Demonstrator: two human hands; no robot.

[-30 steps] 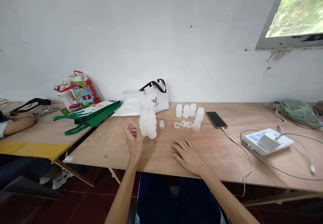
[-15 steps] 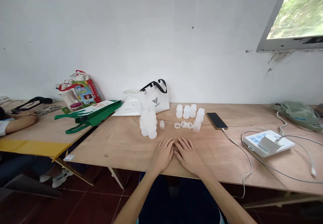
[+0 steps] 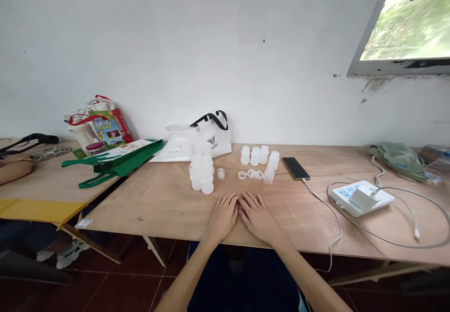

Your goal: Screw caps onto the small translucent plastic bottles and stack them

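Note:
Both hands rest palm down on the wooden table (image 3: pixel 168 209), near its front edge. My left hand (image 3: pixel 224 214) lies flat with its fingers stretched out and holds nothing. Beside it my right hand (image 3: pixel 256 216) is also flat and holds nothing; the two hands touch at the fingers. Beyond my left hand stands a cluster of translucent white plastic bottles (image 3: pixel 201 173), with a small clear plastic piece (image 3: pixel 221 174) to its right. Several clear rings (image 3: pixel 251 174) lie beyond my right hand, next to a clear cup-like piece (image 3: pixel 269 175). Several white plastic cups (image 3: pixel 255 156) stand behind them.
A phone (image 3: pixel 296 168) on a charging cable lies to the right, then a white power strip (image 3: pixel 362 197) with cables and a green cloth bag (image 3: pixel 399 159). White bags (image 3: pixel 211 136) lean at the wall. At left are a green bag (image 3: pixel 116 159) and a person's arm (image 3: pixel 16 169).
The view has turned slightly to the right, so things sit a little further left. Both hands stay resting on the table.

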